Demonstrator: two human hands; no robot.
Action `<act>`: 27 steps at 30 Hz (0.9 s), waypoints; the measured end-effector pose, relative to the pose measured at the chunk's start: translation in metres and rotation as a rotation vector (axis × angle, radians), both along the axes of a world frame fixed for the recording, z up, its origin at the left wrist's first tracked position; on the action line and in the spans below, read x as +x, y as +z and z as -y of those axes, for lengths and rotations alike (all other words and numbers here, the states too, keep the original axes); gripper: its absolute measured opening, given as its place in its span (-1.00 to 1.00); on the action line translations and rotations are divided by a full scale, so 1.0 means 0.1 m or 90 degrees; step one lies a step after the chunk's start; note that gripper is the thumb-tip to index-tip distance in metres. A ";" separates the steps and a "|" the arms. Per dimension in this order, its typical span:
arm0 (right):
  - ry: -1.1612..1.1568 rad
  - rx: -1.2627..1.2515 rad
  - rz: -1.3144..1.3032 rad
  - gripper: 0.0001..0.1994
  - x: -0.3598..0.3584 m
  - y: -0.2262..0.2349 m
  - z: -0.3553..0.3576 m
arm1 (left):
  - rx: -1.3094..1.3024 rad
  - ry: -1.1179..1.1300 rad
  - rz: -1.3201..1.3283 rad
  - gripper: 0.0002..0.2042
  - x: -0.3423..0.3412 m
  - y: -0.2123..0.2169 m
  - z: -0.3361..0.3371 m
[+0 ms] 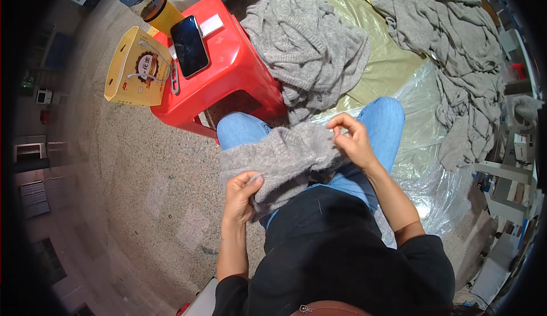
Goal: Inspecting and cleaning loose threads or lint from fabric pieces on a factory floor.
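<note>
Piece in hand: a fuzzy grey knitted garment piece (279,162) — spread over the lap, across both blue-jeaned knees (376,119).
Left hand: the left hand (242,195) has its fingers closed, pinching the near lower corner of the knit; that looks like an anchor, keeping the fabric taut.
Right hand: up at the far right edge, the right hand (354,139) curls its fingers (342,123) shut on a small fold of the knit, as if working one spot.
Lie of the piece: long axis runs left to right across the thighs, tilting up toward the right hand — one end drapes off the left knee.
Beside the knees: a red plastic stool (228,71) carrying a black phone (189,45), kept within reach.
Stock: a heap of grey knitwear (307,42) lies on clear plastic sheeting (421,162) over the floor, likely to keep it clean.
</note>
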State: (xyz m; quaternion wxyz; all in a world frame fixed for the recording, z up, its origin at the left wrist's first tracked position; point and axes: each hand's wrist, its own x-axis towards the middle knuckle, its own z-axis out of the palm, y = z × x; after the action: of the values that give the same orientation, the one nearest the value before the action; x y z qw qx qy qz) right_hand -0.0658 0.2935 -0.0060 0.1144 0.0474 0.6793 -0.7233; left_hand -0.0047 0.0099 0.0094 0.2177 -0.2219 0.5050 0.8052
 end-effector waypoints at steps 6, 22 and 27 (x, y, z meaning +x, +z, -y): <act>0.312 0.155 -0.227 -0.90 0.06 0.38 0.49 | 0.020 -0.038 -0.045 -0.88 -0.12 0.14 -0.36; 0.185 0.070 -0.086 -0.79 0.02 0.16 0.61 | 0.045 -0.001 -0.049 -0.87 -0.14 0.10 -0.37; 0.229 0.067 -0.139 -0.83 0.03 0.13 0.57 | 0.072 0.019 -0.041 -0.88 -0.16 0.06 -0.30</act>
State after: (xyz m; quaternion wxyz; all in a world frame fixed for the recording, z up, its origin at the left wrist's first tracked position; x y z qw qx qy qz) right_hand -0.0624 0.2367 0.0071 0.1647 -0.1473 0.7220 -0.6557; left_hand -0.0202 0.0404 0.0157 0.2016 -0.1908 0.4624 0.8421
